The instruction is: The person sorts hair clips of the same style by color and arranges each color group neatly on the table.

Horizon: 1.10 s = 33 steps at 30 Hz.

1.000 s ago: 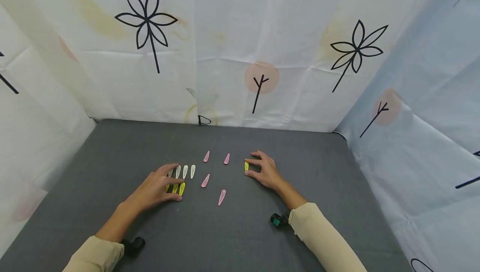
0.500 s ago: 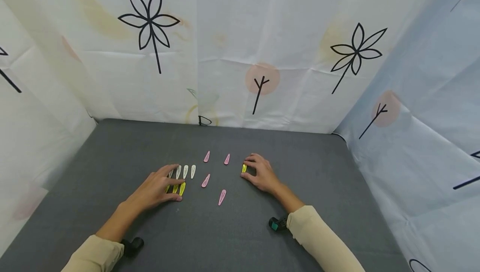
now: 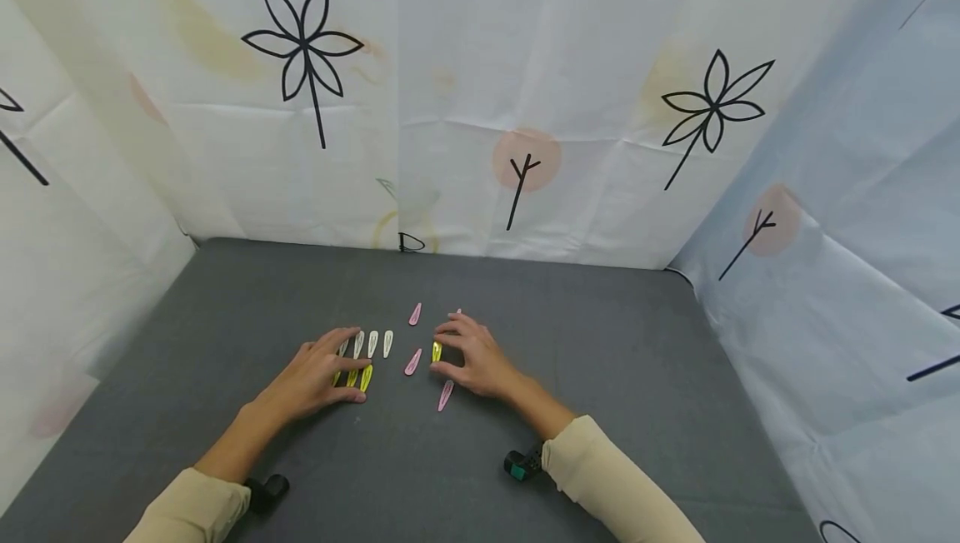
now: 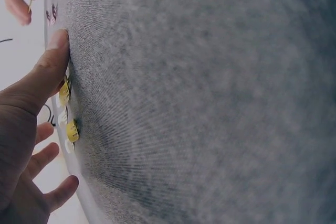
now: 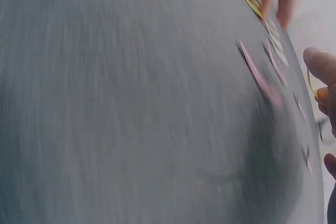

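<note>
My right hand pinches a yellow hair clip between thumb and fingers, above the grey table right of the middle. In the right wrist view, this yellow clip shows beside the thumb. My left hand rests over a row of yellow hair clips, its index fingertip at the upper end and its thumb at the lower end of the rightmost one. Behind that row stands a row of white hair clips, the left ones partly covered by the left fingers. The left wrist view shows the left thumb extended and the other fingers spread.
Pink hair clips lie scattered between the hands: one at the back, one in the middle, one by the right wrist. Another is mostly hidden behind the right fingers. Patterned white cloth hangs behind the grey table.
My right hand has moved left with the yellow hair clip, from right of the pink hair clips to among them. The left hand has stayed on the yellow row.
</note>
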Each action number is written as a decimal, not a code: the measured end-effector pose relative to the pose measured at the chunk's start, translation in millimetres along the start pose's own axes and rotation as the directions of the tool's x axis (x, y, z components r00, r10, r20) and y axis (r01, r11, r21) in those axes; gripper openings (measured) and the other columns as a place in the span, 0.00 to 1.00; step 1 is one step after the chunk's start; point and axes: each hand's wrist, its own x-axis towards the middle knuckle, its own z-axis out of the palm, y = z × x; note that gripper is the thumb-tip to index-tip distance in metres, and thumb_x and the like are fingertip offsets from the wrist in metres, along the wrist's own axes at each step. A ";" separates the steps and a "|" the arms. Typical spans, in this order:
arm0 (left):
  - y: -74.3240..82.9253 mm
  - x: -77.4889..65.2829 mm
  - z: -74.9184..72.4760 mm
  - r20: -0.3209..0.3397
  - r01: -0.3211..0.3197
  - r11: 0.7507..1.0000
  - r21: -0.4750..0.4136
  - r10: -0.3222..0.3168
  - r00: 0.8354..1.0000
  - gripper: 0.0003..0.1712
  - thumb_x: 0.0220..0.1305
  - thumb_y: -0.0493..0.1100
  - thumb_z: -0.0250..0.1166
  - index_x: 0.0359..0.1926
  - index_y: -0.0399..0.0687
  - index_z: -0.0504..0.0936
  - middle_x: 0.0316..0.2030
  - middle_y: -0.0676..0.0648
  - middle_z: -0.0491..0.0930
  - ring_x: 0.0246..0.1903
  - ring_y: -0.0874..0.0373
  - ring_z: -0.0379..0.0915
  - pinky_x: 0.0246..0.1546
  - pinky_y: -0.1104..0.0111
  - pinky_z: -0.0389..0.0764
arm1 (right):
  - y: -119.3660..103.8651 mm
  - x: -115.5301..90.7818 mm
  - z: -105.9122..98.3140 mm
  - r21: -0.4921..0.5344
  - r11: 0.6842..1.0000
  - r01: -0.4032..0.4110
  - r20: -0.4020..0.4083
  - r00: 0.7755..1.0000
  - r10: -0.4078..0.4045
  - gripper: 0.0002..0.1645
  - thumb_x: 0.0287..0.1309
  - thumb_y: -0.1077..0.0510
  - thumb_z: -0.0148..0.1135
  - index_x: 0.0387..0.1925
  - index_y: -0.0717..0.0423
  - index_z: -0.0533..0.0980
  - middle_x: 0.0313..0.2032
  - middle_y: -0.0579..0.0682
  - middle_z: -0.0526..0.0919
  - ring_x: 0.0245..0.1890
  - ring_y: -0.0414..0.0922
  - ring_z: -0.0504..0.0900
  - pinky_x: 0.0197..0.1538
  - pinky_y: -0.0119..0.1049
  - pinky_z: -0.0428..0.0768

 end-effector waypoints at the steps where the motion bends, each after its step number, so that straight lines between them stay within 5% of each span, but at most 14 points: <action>1: 0.0 0.2 0.1 0.006 0.005 1.000 0.006 -0.006 1.000 0.32 0.48 0.59 0.77 0.52 0.50 0.88 0.66 0.35 0.68 0.66 0.39 0.62 0.52 0.38 0.68 | -5.2 3.0 3.2 -0.016 1.000 0.016 0.012 1.000 -0.016 0.28 0.60 0.49 0.70 0.56 0.62 0.80 0.59 0.54 0.77 0.71 0.56 0.63 0.67 0.59 0.62; 14: 1.5 1.8 -2.6 0.007 0.009 1.000 0.017 -0.009 1.000 0.32 0.49 0.60 0.77 0.52 0.50 0.88 0.65 0.35 0.69 0.65 0.38 0.63 0.50 0.39 0.69 | -49.0 30.1 42.4 -0.256 0.949 0.182 0.131 0.980 -0.153 0.28 0.63 0.40 0.65 0.57 0.53 0.81 0.59 0.48 0.77 0.70 0.49 0.64 0.67 0.47 0.64; 22: 0.5 2.5 -1.7 0.019 0.013 1.000 0.001 -0.013 1.000 0.32 0.49 0.59 0.77 0.53 0.49 0.87 0.66 0.34 0.68 0.66 0.38 0.62 0.52 0.39 0.68 | -51.8 31.4 57.5 -0.346 0.921 0.179 0.124 0.982 -0.144 0.29 0.64 0.38 0.63 0.57 0.50 0.81 0.61 0.46 0.76 0.71 0.48 0.62 0.68 0.46 0.64; 33: -1.3 2.5 -2.9 0.025 0.011 1.000 0.011 -0.011 1.000 0.32 0.49 0.60 0.76 0.53 0.49 0.87 0.66 0.34 0.69 0.66 0.38 0.63 0.52 0.38 0.69 | -53.5 31.9 59.0 -0.370 0.921 0.118 0.043 0.993 -0.110 0.30 0.59 0.35 0.66 0.53 0.49 0.83 0.59 0.46 0.77 0.70 0.48 0.64 0.66 0.46 0.66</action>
